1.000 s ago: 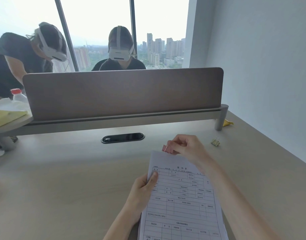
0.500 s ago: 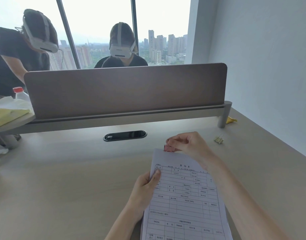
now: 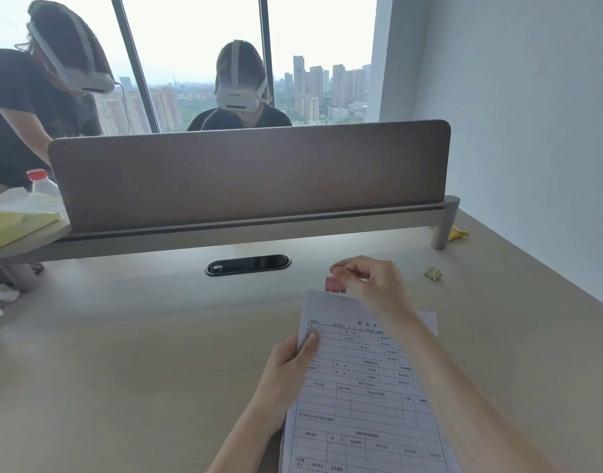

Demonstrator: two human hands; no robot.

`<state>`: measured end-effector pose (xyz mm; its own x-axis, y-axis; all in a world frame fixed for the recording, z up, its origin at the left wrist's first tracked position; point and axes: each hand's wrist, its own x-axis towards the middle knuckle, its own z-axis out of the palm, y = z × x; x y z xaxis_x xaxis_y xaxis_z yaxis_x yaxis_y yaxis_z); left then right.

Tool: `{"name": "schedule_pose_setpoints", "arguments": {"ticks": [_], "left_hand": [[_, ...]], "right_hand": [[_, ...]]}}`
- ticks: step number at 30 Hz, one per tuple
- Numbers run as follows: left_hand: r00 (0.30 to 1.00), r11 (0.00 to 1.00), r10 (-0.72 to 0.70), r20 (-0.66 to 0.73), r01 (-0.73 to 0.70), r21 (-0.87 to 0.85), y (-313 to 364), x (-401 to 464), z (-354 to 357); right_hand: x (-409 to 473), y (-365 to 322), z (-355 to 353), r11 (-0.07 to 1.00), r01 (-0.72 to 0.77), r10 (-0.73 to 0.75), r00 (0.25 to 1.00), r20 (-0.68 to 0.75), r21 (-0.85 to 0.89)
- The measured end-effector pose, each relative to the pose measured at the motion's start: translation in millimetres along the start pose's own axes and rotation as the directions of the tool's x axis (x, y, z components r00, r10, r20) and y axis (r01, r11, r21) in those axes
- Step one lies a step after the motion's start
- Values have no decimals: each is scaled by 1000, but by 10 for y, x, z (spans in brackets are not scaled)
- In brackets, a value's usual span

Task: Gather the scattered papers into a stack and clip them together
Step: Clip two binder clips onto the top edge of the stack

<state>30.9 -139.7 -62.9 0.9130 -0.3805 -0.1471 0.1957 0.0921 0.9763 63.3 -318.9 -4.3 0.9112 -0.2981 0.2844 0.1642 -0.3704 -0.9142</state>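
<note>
Right hand (image 3: pixel 370 283) pinches pink clip (image 3: pixel 334 285) above papers (image 3: pixel 361 387); left hand (image 3: pixel 288 365) grips edge.

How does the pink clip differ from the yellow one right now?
The pink clip is pinched by the right hand at the papers' top edge; the yellow clip lies loose on the desk, further right, untouched. Both look like small binder clips.

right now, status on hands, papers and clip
Left hand gripping paper stack at its left edge. Right hand pinching pink binder clip at the stack's top edge. Spare yellow clip on desk, not in the way.
</note>
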Motion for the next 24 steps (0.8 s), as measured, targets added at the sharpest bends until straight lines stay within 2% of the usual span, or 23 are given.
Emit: {"name": "schedule_pose_setpoints", "arguments": {"ticks": [8,20,24], "left_hand": [[1000,1000,-1,22,1,-18,-5,5,-16],[1000,1000,9,22,-8,-25,-19,11,-34],[1000,1000,10,27,-10,-18,-18,5,-30]], "right_hand": [[21,45,8,983,-115,116,993,0,146],[-36,92,54,994,-80,78,997,25,76],[-33,81,6,989,-115,109,991,79,88]]}}
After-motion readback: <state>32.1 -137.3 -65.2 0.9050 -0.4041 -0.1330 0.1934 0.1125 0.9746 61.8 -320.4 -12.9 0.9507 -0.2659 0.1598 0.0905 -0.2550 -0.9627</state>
